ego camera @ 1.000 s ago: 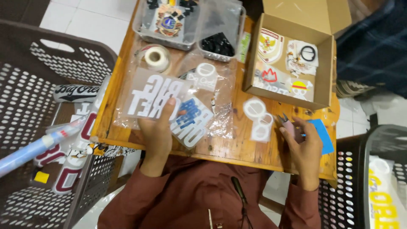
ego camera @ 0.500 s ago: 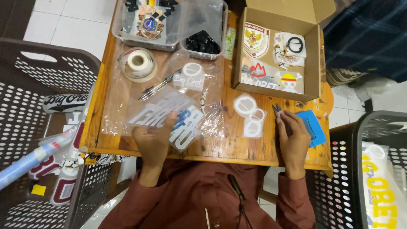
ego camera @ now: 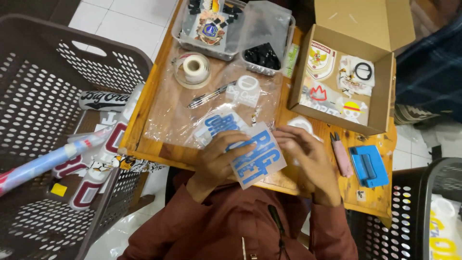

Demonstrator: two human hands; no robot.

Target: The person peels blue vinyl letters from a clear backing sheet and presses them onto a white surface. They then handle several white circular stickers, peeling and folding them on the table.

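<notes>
My left hand (ego camera: 219, 161) holds a white sticker sheet with big blue letters (ego camera: 257, 155), lifted at the near edge of the wooden table (ego camera: 159, 103). The curled fingers of my right hand (ego camera: 308, 159) pinch the sheet's right edge. Partly under my left hand lies a second blue-lettered sheet (ego camera: 216, 124) on clear plastic bags. A white cut-out sticker (ego camera: 301, 123) peeks out behind my right fingers. To the right of my right hand, a pink cutter knife (ego camera: 340, 155) and a blue plastic tool (ego camera: 368, 166) lie on the table.
An open cardboard box (ego camera: 385, 91) with several stickers stands at the back right. A tape roll (ego camera: 195, 67), a pen (ego camera: 211, 95) and clear tubs (ego camera: 231, 29) sit at the back. Brown perforated baskets (ego camera: 43, 96) (ego camera: 409, 216) flank the table. A person's leg (ego camera: 428, 67) is at far right.
My right hand has put the pink cutter down on the table and moved left to the blue-lettered sheet. My left hand has lifted that sheet off the pile.
</notes>
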